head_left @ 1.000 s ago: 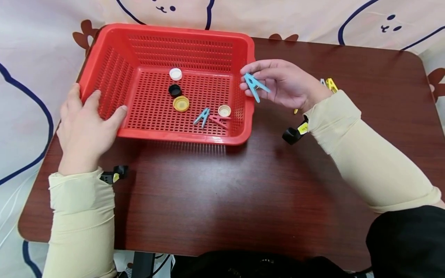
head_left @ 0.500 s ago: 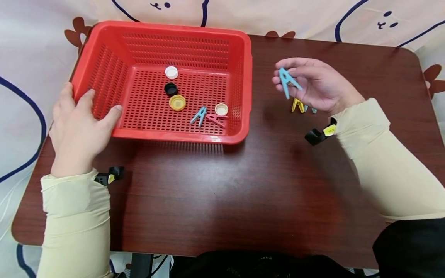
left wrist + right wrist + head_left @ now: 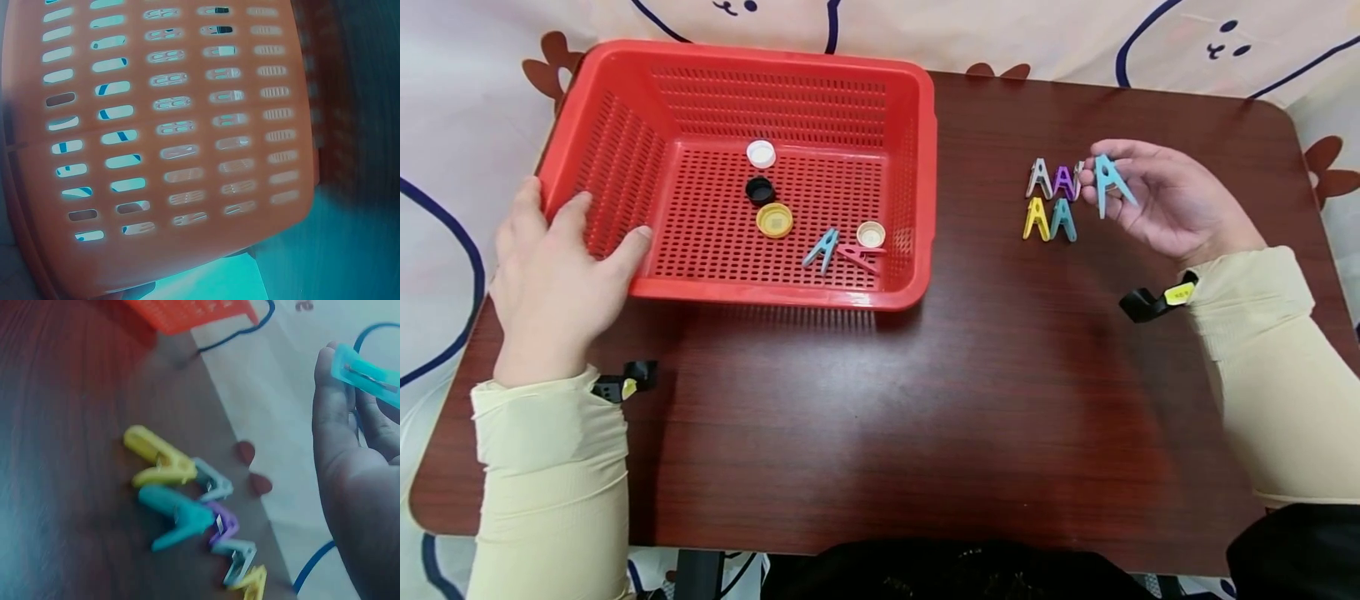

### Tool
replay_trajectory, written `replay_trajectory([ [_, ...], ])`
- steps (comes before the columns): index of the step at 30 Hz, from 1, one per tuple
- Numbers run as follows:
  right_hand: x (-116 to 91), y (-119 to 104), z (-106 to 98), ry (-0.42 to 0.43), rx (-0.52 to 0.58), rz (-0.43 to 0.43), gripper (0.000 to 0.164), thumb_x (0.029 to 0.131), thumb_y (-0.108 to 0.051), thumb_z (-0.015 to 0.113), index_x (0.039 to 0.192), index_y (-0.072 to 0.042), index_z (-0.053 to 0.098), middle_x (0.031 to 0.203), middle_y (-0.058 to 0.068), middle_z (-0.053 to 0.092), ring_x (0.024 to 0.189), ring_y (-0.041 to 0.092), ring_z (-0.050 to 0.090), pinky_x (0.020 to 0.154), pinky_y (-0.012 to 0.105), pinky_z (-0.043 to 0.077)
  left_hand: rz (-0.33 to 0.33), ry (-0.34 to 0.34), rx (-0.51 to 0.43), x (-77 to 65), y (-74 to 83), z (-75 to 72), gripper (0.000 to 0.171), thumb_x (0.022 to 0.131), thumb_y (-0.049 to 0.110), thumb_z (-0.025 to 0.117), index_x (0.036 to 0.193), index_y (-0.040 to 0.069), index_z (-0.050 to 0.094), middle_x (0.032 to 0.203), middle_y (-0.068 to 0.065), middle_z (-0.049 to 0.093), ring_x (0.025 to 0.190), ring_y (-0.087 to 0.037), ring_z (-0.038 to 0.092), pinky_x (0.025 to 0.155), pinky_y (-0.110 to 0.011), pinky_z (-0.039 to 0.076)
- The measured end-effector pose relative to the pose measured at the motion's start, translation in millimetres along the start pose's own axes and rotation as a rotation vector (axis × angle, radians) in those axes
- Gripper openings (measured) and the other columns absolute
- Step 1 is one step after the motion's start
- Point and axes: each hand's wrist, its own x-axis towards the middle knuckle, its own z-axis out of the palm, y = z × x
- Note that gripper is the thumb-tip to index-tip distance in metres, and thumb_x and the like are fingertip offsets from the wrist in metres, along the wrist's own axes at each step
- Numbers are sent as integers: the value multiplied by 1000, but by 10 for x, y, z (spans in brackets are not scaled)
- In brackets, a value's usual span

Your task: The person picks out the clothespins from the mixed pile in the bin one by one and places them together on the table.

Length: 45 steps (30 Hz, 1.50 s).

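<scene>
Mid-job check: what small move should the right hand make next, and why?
I'd suggest lowering the right hand to set its light-blue clothespin on the table, just right of the teal clothespin: that one has only the yellow clothespin alongside, while four clothespins show in the row behind.
</scene>
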Motion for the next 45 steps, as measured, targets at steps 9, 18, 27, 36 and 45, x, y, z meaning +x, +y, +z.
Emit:
replay_trajectory([
  [9, -112, 10, -218, 61, -17, 15, 32, 110, 3, 32, 122, 15, 59, 111, 32, 64, 100, 41, 70, 81, 40, 62, -16, 3, 8, -27, 8, -23, 82, 100, 48, 48, 164, 4, 21, 171, -20, -5, 153, -46, 3, 111, -77, 19],
  [18, -185, -38, -510, 70, 31, 42, 35, 109, 8, 27, 122, 16, 58, 114, 33, 65, 105, 43, 69, 90, 43, 59, -22, 27, 18, -45, 30, -40, 81, 100, 45, 47, 162, 0, 22, 170, -23, -3, 153, -47, 4, 112, -76, 20],
  [27, -171, -21, -600, 303, -86, 4, 28, 108, 7, 37, 115, 12, 63, 108, 27, 68, 98, 39, 72, 85, 40, 61, -18, 28, 15, -52, 17, -19, 80, 101, 46, 47, 161, 0, 24, 170, -23, -1, 153, -47, 5, 112, -76, 21],
  [36, -116, 33, -569, 449, -239, 0, 26, 107, 4, 45, 107, 7, 71, 102, 20, 72, 94, 30, 74, 79, 34, 62, -3, 13, 6, -44, -9, -6, 80, 100, 45, 49, 162, 1, 25, 170, -21, -2, 152, -47, 5, 111, -77, 21],
  [45, -109, 51, -575, 516, -327, -13, 25, 106, 1, 49, 103, 4, 74, 104, 15, 74, 92, 24, 75, 74, 31, 62, -1, 15, 0, -57, 61, -20, 79, 100, 42, 50, 162, 0, 25, 170, -22, -2, 152, -48, 5, 112, -77, 21],
])
